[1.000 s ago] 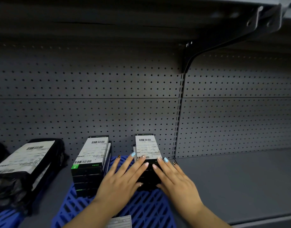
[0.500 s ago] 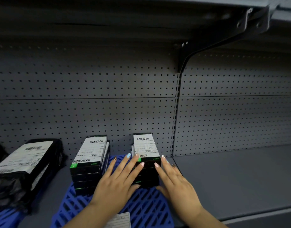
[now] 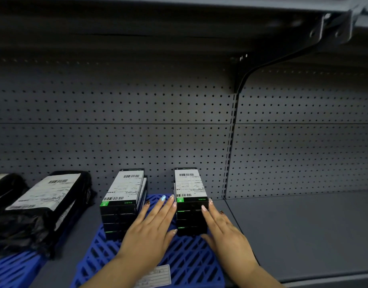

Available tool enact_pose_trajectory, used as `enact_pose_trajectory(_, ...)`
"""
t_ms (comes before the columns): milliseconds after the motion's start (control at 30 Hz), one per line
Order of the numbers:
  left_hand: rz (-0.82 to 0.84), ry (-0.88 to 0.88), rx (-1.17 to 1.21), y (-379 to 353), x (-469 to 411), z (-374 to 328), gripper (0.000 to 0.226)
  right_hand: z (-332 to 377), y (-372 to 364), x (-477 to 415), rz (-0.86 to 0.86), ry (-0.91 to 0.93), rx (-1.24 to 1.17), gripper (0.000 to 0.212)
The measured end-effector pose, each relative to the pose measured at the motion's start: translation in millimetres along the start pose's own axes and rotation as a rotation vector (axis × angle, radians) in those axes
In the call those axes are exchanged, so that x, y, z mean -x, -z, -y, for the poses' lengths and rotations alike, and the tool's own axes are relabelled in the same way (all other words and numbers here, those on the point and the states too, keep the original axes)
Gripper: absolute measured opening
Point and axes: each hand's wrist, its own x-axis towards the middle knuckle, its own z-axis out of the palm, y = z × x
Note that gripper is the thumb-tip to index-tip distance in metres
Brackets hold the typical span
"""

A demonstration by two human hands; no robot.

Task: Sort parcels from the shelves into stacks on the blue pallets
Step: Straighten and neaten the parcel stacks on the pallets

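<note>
Two stacks of flat black boxes with white barcode labels stand on a blue grid pallet (image 3: 185, 260) on the grey shelf. My left hand (image 3: 152, 227) lies with straight fingers against the left side of the right stack (image 3: 189, 204). My right hand (image 3: 222, 229) presses flat against that stack's right side, its thumb down at the front base. The left stack (image 3: 122, 202) stands untouched a hand's width away.
Black plastic parcels (image 3: 44, 206) with a white label lie at the left on another blue pallet (image 3: 12, 269). A paper tag (image 3: 156, 276) sits on the near pallet edge. The grey shelf (image 3: 303, 229) stretches right; a perforated back panel and an upper shelf bracket (image 3: 282, 57) are overhead.
Both hands have slid back and apart from the top front of the right stack to its two sides. The view has shifted slightly.
</note>
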Motion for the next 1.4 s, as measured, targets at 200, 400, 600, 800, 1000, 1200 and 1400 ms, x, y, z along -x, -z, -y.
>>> enact_pose_trajectory(200, -0.006, 0.008, -0.002, 2, -1, -1, 0.062, -6, 1, 1, -0.008, 0.024, -0.047, 0.093)
enact_pose_trajectory(400, -0.148, -0.038, 0.0, 8, -19, -4, 0.054, -9, -4, -12, -0.125, 0.088, -0.076, 0.077)
enact_pose_trajectory(600, -0.17, -0.129, -0.025, 2, -41, 2, 0.045, -10, -10, -30, -0.157, 0.085, -0.074, 0.048)
enact_pose_trajectory(800, -0.152, -0.122, 0.038, 1, -42, -1, 0.044, -11, -7, -28, -0.153, 0.055, -0.072, 0.058)
enact_pose_trajectory(1000, -0.074, -0.188, 0.022, 6, -42, 5, 0.081, -14, -9, -27, -0.066, 0.08, -0.059, 0.064)
enact_pose_trajectory(1200, -0.046, -0.174, 0.044, 6, -43, 4, 0.09, -11, -5, -32, -0.015, 0.062, -0.071, 0.089)
enact_pose_trajectory(1400, 0.023, -0.19, 0.017, 6, -42, 7, 0.095, -18, -3, -27, 0.032, 0.146, -0.07, 0.088)
